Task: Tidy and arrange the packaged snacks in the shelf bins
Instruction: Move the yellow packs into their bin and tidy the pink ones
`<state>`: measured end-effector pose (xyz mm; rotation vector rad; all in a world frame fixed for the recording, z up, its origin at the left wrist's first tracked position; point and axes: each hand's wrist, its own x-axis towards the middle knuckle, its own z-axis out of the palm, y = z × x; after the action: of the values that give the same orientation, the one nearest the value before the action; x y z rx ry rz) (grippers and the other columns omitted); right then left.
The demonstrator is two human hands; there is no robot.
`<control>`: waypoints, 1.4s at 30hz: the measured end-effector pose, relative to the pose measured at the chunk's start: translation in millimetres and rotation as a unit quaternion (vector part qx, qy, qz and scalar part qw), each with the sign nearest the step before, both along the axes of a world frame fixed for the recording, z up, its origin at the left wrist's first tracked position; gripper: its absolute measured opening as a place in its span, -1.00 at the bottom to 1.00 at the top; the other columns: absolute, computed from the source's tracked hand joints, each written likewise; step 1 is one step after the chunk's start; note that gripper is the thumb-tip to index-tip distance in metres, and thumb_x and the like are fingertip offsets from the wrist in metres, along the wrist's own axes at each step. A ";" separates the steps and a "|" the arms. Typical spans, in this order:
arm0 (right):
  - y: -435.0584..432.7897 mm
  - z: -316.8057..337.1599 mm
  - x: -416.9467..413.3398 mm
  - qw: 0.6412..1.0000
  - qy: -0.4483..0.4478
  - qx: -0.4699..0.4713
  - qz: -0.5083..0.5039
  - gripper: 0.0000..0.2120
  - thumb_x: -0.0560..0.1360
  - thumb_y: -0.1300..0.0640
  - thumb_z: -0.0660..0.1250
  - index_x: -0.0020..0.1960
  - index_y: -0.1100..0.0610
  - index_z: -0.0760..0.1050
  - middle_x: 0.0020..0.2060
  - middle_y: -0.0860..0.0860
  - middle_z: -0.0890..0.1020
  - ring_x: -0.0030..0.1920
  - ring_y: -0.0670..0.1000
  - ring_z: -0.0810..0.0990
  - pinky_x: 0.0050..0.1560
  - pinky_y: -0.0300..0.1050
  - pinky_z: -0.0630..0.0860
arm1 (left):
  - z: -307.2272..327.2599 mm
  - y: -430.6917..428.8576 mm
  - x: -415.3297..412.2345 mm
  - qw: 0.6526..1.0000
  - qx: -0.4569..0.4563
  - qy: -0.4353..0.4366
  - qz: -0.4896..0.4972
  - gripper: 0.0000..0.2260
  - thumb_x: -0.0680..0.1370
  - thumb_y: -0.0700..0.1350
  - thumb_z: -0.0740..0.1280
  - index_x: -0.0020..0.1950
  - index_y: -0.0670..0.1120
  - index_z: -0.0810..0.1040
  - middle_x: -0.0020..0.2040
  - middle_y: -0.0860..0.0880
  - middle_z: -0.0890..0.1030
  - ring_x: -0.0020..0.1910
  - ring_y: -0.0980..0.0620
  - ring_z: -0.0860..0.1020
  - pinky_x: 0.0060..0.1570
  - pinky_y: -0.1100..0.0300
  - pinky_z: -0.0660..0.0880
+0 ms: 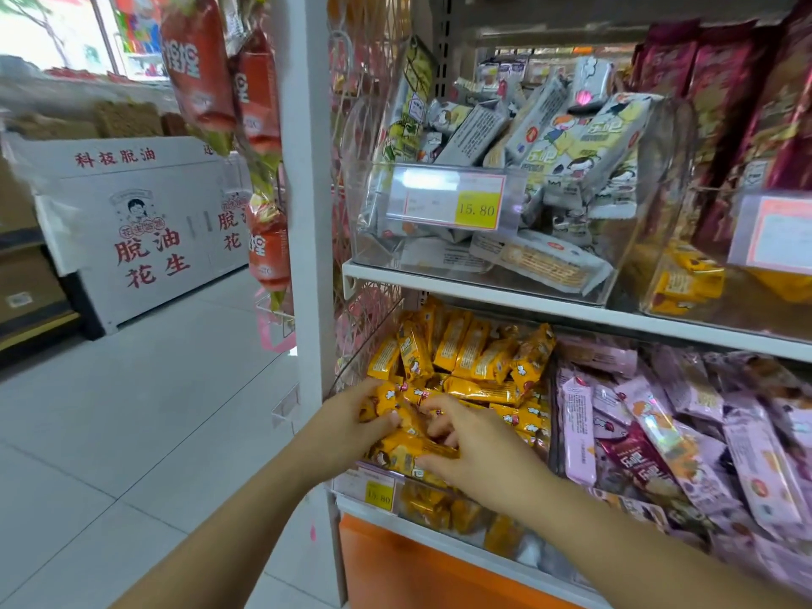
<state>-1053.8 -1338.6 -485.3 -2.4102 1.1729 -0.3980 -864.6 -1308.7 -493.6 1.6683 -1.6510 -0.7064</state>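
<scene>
A clear bin [351,364] on the lower shelf holds several yellow snack packs [479,353]. Both hands are inside its front part. My left hand [351,421] has its fingers curled round yellow packs at the bin's left front. My right hand [479,450] lies over the packs beside it, its fingers and thumb curled round a yellow pack near the front wall. The packs under both hands are partly hidden.
To the right sits a bin of pink and purple snack packs [685,432]. Above, a clear bin of grey-white cracker packs [540,138] carries a price tag [452,200] reading 15.80. A white shelf post [307,191] stands left, with hanging red snack bags [197,59] beyond.
</scene>
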 end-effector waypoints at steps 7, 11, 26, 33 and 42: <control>1.5 -1.2 10.0 0.989 0.070 -0.125 -0.025 -0.81 0.46 -0.21 0.33 -0.09 -0.10 0.49 -0.17 -0.20 0.50 0.00 -0.09 0.43 0.19 -0.10 0.27 | 8.5 10.6 4.4 0.959 -0.063 -0.273 0.036 -0.57 0.61 -0.08 0.24 0.46 0.12 0.28 0.47 0.08 0.23 0.37 0.07 0.31 0.24 0.28 0.37; 3.9 -9.9 16.9 0.982 0.136 -0.128 0.024 -0.83 0.55 -0.09 0.26 -0.03 -0.05 0.59 -0.07 -0.12 0.61 0.06 -0.04 0.45 0.32 -0.04 0.14 | 5.8 14.3 5.5 0.916 -0.022 -0.399 -0.019 -0.52 0.63 -0.18 0.14 0.50 0.18 0.20 0.49 0.12 0.23 0.43 0.05 0.28 0.19 0.07 0.49; 18.1 62.4 -46.8 0.993 0.016 -0.110 0.039 -0.85 0.52 0.01 0.32 0.06 -0.09 0.60 -0.02 -0.17 0.65 0.02 -0.16 0.56 0.09 -0.11 0.50 | 77.2 24.5 -38.1 0.918 -0.062 -0.388 -0.058 -0.68 0.62 0.01 0.17 0.39 0.17 0.36 0.38 0.15 0.35 0.28 0.08 0.43 0.13 0.09 0.48; 47.5 130.5 -103.0 0.985 -0.059 -0.160 0.021 -0.87 0.50 0.06 0.36 0.02 -0.05 0.63 -0.17 -0.20 0.64 -0.17 -0.26 0.55 -0.08 -0.29 0.47 | 143.8 39.7 -102.1 0.927 -0.233 -0.287 -0.072 -0.79 0.58 -0.03 0.25 0.18 0.17 0.52 0.11 0.22 0.56 0.09 0.18 0.52 0.02 0.16 0.48; 73.0 218.8 -225.6 0.939 -0.182 -0.276 -0.094 -0.81 0.46 0.19 0.40 -0.14 -0.13 0.57 -0.24 -0.21 0.65 -0.18 -0.25 0.58 -0.12 -0.43 0.45 | 229.3 31.8 -187.6 0.919 -0.339 -0.137 -0.146 -0.84 0.57 -0.15 0.30 0.00 0.12 0.56 -0.14 0.22 0.60 -0.17 0.28 0.55 -0.10 0.28 0.51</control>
<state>-1279.4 -1265.6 -266.6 -2.5029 1.2362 -1.3301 -1052.2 -1276.9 -264.4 1.0588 -2.0576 0.0090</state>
